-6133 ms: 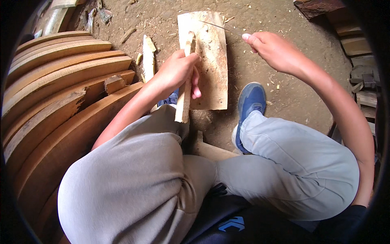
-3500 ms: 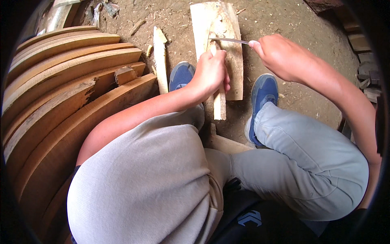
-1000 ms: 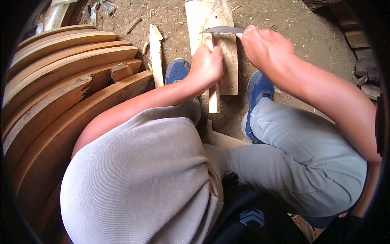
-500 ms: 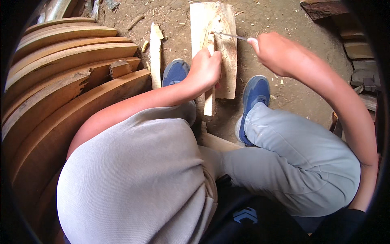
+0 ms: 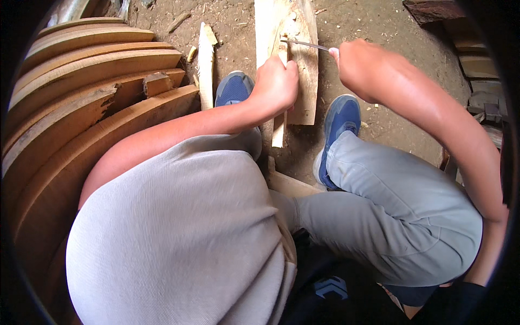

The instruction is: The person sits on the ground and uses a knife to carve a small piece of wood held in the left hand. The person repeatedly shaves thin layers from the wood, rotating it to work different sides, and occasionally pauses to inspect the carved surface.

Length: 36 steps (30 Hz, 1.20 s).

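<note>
My left hand (image 5: 277, 81) is closed around a narrow strip of pale wood (image 5: 279, 132), whose lower end sticks out toward me. The strip leans over a wide, flat wooden board (image 5: 304, 81) lying on the ground between my feet. My right hand (image 5: 360, 67) grips a knife (image 5: 306, 44), seen edge-on as a thin metal blade; the fist hides its handle. The blade points left, and its tip meets the far end of the strip, just beyond my left fist.
Curved wooden planks (image 5: 97, 70) stand in a row on the left. A split piece of wood (image 5: 206, 67) lies beside my left shoe (image 5: 234, 89). Wood chips dot the dirt floor (image 5: 374, 24). More timber (image 5: 479, 67) is stacked at the right, and another wood piece (image 5: 295, 185) lies behind my right shoe (image 5: 342, 116).
The whole view has shifted slightly, so the board and planks sit higher in it. Both hands keep their holds, and the blade stays at the far end of the strip, tilted a little differently.
</note>
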### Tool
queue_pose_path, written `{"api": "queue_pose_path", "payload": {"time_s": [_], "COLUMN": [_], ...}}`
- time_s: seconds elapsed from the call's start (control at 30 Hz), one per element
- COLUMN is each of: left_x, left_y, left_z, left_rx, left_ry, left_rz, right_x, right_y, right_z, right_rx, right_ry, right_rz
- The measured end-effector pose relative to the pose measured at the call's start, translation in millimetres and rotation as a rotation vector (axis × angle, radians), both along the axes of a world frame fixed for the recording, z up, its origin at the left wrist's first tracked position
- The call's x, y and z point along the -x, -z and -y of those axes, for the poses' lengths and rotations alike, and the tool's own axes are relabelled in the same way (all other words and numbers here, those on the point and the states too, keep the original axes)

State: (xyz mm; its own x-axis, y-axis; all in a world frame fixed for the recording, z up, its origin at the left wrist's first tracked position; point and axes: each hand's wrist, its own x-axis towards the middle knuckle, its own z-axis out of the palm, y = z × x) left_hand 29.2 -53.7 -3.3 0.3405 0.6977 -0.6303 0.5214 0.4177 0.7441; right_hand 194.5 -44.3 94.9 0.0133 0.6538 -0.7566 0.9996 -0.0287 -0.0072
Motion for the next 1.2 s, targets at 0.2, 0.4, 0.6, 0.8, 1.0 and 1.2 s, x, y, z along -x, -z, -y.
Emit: {"api": "queue_pose_path", "payload": {"time_s": [0.2, 0.4, 0.6, 0.8, 1.0, 1.2], "left_x": [-1.6, 0.5, 2.9, 4.9, 3.6, 6.3], "left_y": [-3.9, 0.0, -3.9, -5.0, 1.8, -3.6], "left_z": [-0.3, -1.8, -0.5, -0.6, 1.1, 0.7], "left_rx": [-0.022, 0.004, 0.029, 0.073, 0.015, 0.009], "left_ry": [0.000, -0.016, -0.025, -0.030, -0.017, -0.018], "left_rz": [-0.068, -0.047, 0.008, 0.031, 0.026, -0.047], "right_x": [3.4, 2.5, -9.8, -12.0, -1.9, 3.2], "right_y": [5.8, 14.0, 15.7, 16.8, -0.8, -5.5], "right_z": [17.9, 17.3, 18.5, 20.1, 1.2, -8.5], "right_rx": [-0.200, -0.221, -0.368, -0.377, -0.103, -0.009], "right_ry": [-0.042, -0.206, -0.150, -0.118, -0.037, -0.160], "right_rz": [-0.052, 0.060, 0.006, -0.037, -0.012, -0.030]}}
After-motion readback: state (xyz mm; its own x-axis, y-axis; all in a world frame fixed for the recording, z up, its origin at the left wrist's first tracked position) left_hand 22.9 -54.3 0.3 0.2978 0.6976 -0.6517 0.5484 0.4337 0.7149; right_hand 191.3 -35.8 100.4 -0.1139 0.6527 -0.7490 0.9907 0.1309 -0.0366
